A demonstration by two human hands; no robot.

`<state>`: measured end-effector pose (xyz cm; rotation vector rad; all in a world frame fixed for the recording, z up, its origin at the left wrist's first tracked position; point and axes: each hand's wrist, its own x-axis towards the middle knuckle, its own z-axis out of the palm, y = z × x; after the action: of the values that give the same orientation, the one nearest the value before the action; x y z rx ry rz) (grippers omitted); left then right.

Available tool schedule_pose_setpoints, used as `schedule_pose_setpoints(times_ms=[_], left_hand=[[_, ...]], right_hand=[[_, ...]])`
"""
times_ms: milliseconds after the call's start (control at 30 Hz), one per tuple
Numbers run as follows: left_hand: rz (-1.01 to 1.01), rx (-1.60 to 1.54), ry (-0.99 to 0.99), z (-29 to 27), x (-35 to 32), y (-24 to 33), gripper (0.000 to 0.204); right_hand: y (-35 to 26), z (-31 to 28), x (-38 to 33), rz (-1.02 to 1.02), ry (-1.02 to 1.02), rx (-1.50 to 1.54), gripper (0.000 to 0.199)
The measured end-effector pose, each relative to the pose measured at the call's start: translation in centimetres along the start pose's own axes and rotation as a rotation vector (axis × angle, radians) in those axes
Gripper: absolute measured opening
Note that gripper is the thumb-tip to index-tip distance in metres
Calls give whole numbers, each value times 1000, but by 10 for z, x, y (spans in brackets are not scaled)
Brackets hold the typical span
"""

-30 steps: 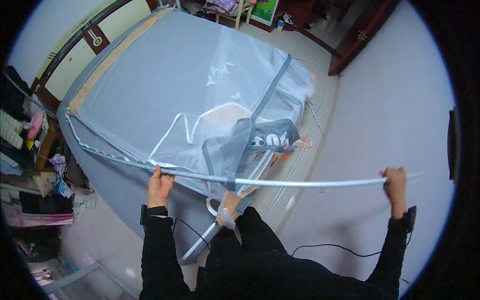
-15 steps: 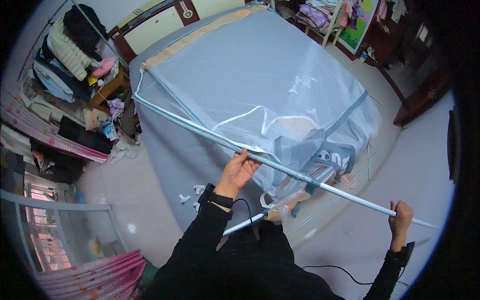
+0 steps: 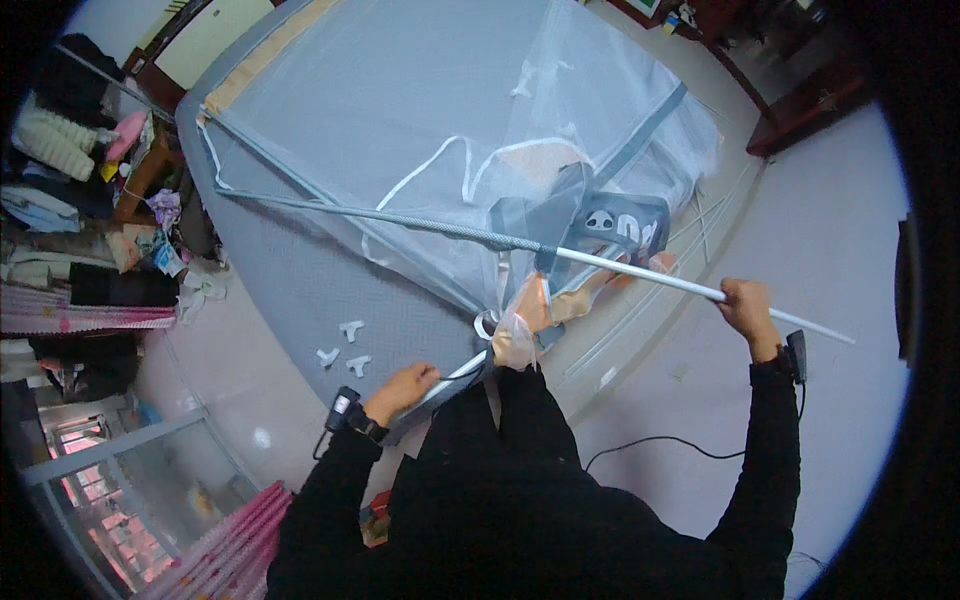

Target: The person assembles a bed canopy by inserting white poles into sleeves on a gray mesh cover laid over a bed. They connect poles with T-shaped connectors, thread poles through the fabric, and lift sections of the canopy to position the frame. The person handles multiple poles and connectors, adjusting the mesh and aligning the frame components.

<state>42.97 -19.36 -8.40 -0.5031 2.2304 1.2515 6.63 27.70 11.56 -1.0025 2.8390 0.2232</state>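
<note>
My right hand (image 3: 750,312) is wrapped round a white pole (image 3: 640,270), near its bare right end. The pole's left part runs inside a grey-blue fabric sleeve (image 3: 400,216) along the edge of a sheer white mosquito net (image 3: 450,190). Off the sleeve, my left hand (image 3: 402,392) is low over the bed's near edge, fingers loosely extended with nothing visible in them. Beside its fingertips are a black cable and a second white pole (image 3: 462,372). Bunched net and peach-coloured fabric (image 3: 535,305) gather in front of my legs.
Several white plastic connectors (image 3: 350,330) lie on the grey-covered bed (image 3: 290,270) near my left hand. Loose white poles (image 3: 620,315) lie on the floor at right. Clothes and a small wooden stand (image 3: 150,175) are at left. A black cable (image 3: 660,440) trails near my right arm.
My left hand has let go of the sleeved pole and moved down and left. My right hand, still gripping the pole, has moved up and left, and the pole lies at a flatter angle.
</note>
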Motion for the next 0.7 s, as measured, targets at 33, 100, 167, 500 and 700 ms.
schedule_pose_setpoints(times_ms=[33,100,167,500,700], left_hand=[[-66,3,-63,12,-7,-1,42],[-111,56,-38,25,-16,1,39],[-157,39,-41,32,-19,5,36],[-185,428,167,111,-9,-80,33],[-144,-35,-23,119,6,-84,33]], right_hand=[[-5,6,11,-6,-147,37,20],[-22,17,28,-47,-382,110,23],[-53,31,24,-141,-582,194,25],[-141,51,14,-157,-741,635,33],[-132,59,22,-150,-586,529,29]])
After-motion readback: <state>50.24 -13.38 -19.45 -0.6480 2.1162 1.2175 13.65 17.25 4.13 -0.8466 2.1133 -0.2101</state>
